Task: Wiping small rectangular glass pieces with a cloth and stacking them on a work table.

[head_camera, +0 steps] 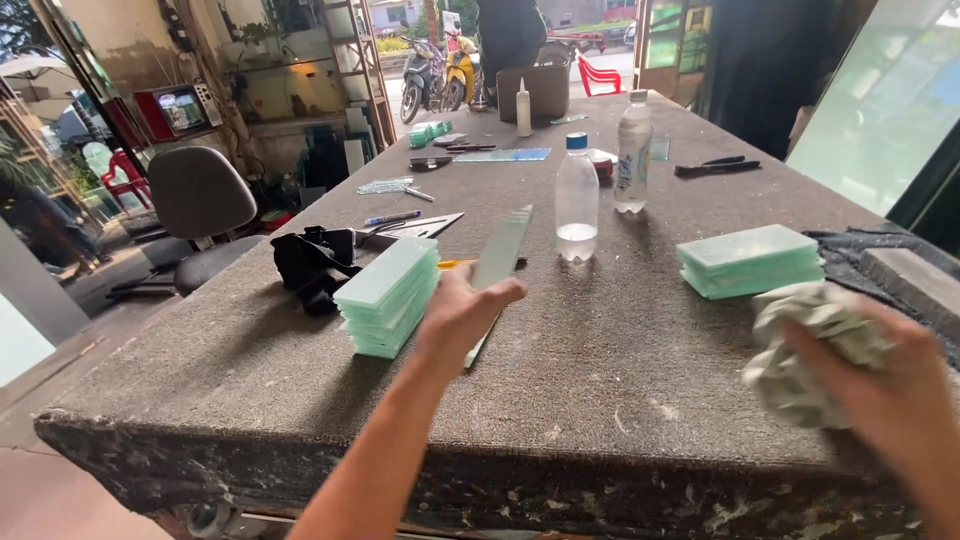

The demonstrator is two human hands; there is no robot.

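My left hand (462, 312) grips a narrow strip of glass (503, 250), tilted on edge above the grey felt-covered table (560, 400). Just to its left lies a stack of pale green glass pieces (388, 295). My right hand (895, 400) is closed around a crumpled whitish cloth (805, 345) at the table's right front. A second stack of green glass pieces (750, 260) rests behind the cloth.
Two plastic water bottles (577, 200) (634, 152) stand mid-table. A black cloth bundle (312, 265), pen, set square, glue bottle (523, 108), pliers (715, 167) and more glass lie further back. An office chair (200, 205) stands left; a person stands at the far end.
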